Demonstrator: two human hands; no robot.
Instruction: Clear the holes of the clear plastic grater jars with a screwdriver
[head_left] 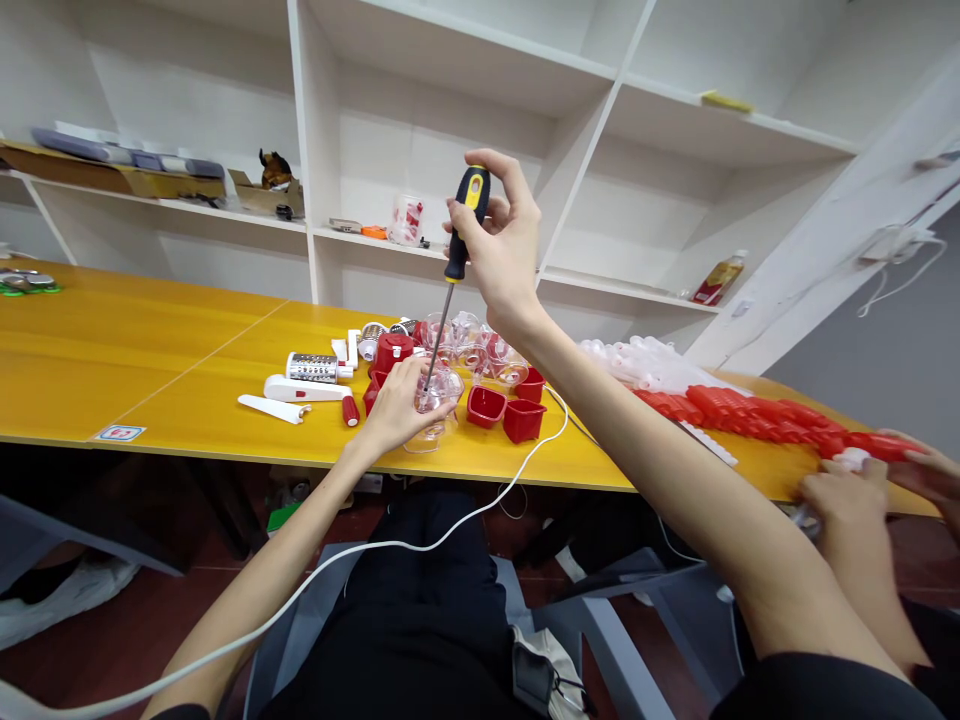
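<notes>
A screwdriver [456, 235] with a black and yellow handle is gripped near its top by my right hand [501, 225], raised above the table. Its long metal shaft slants down to a clear plastic part [441, 388]. My left hand [401, 405] holds that part against the tabletop, fingers closed around its left side. Whether the tip sits on a screw is too small to tell. Close by on the right are red square cups [523, 421]. To the left lie a white crank handle with a red knob [311, 389] and a metal grater drum [313, 367].
More clear plastic parts [469, 335] crowd behind my hands. A white cable [465, 520] crosses my lap and the table edge. Farther right are red parts [739, 412], white bagged parts [645, 360] and a co-worker's hands [851, 495]. White shelving [450, 60] rises behind the table.
</notes>
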